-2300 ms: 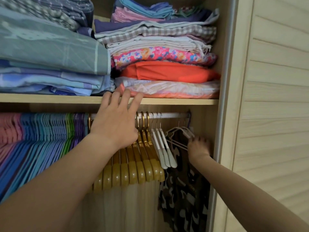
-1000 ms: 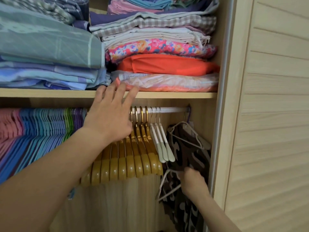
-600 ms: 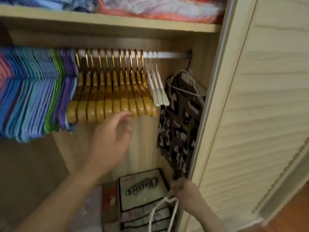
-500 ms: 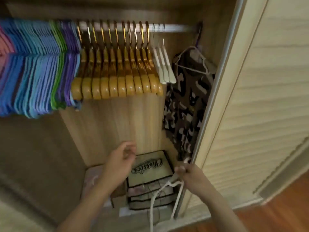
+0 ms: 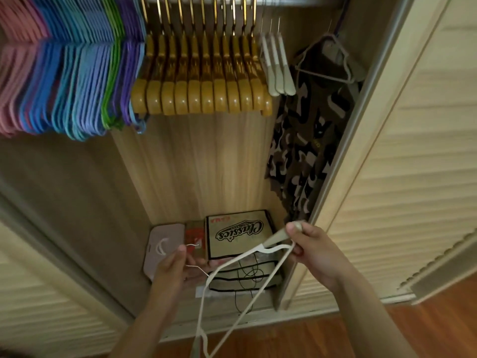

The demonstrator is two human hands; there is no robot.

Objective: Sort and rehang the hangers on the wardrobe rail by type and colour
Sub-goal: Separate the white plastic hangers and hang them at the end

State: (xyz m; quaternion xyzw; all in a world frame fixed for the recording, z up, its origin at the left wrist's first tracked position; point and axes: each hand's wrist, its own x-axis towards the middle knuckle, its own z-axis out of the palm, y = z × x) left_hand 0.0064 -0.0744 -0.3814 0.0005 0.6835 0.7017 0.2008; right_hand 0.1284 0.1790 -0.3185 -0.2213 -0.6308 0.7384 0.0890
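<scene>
The white hanger [image 5: 233,285] has been taken off the rail; it is gripped by the right hand [image 5: 313,250], its hook pinched by the left hand [image 5: 173,267], ready for rehanging.

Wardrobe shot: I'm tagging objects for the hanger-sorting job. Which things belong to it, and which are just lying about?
Job:
white hanger, held by right hand and left hand
white hangers
wooden hangers
coloured hangers
rail

Lying about:
camouflage garment
Classics box
pink pouch

Both your forearms reach up from the frame's bottom edge. Right hand [image 5: 313,250], centre right: fingers curled, thumb pinching the white hanger [image 5: 227,297]. Left hand [image 5: 173,270], lower centre: fingers round its wire hook.
</scene>
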